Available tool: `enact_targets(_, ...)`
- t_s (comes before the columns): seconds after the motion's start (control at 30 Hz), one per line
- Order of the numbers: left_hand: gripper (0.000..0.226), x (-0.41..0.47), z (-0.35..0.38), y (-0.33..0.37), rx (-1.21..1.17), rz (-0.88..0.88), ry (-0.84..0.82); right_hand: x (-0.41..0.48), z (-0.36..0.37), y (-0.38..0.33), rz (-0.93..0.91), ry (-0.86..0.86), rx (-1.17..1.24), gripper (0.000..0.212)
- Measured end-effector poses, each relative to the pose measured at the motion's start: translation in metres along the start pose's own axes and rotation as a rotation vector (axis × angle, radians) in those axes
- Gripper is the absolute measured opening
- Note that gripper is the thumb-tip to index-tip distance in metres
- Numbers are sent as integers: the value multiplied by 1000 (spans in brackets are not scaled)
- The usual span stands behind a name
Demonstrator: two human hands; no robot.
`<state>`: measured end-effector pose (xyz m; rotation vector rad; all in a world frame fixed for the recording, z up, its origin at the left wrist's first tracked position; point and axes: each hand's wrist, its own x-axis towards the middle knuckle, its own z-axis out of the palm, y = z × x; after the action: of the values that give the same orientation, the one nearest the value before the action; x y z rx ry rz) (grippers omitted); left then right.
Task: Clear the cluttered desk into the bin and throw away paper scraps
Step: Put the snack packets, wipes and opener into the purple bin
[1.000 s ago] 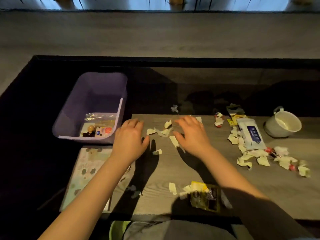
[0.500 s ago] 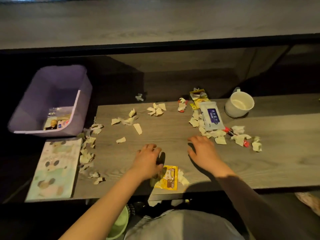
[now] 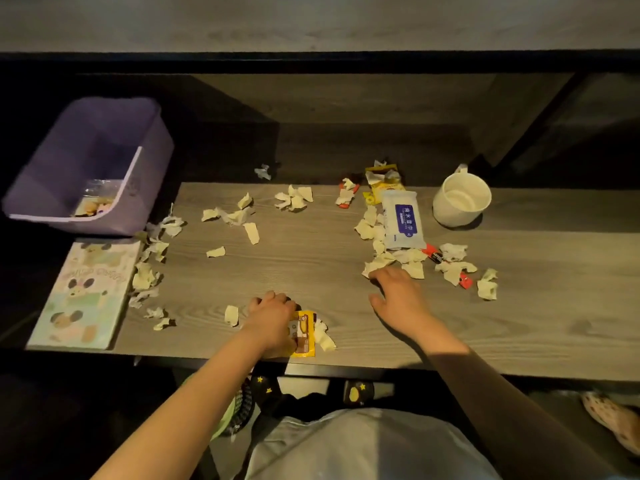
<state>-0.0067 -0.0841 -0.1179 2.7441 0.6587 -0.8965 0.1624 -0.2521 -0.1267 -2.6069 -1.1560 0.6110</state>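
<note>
The bench is bare through its middle, between the scrap clusters, and its right end past the mug is clear too. The left hand lies close to the near edge, its grip curled down over a yellow packet; whether the fingers have closed on it cannot be told. The packet's long axis runs from near edge to far edge, and white scraps touch its right side. The right hand lies flat, grip spread apart, fingertips touching scraps near the wipes pack, which also runs lengthwise away from the person. More scraps line the left edge beside a booklet. The purple bin stands at the far left corner, holding a few small items at its near end.
</note>
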Motion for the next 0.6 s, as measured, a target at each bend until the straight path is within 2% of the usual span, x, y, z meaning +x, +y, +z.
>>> enact_targets(0.17,32,6,-19,-5,-172,-87,72,15,-12,23,66,99,116,37)
enact_targets(0.33,35,5,-52,-1,-422,-170,170,51,-38,39,236,217,215,46)
enact_targets(0.5,36,10,-71,9,-600,-206,333,92,-56,45,420,169,187,57)
enact_targets(0.6,27,16,-81,13,-667,-211,412,109,-58,47,510,117,203,64)
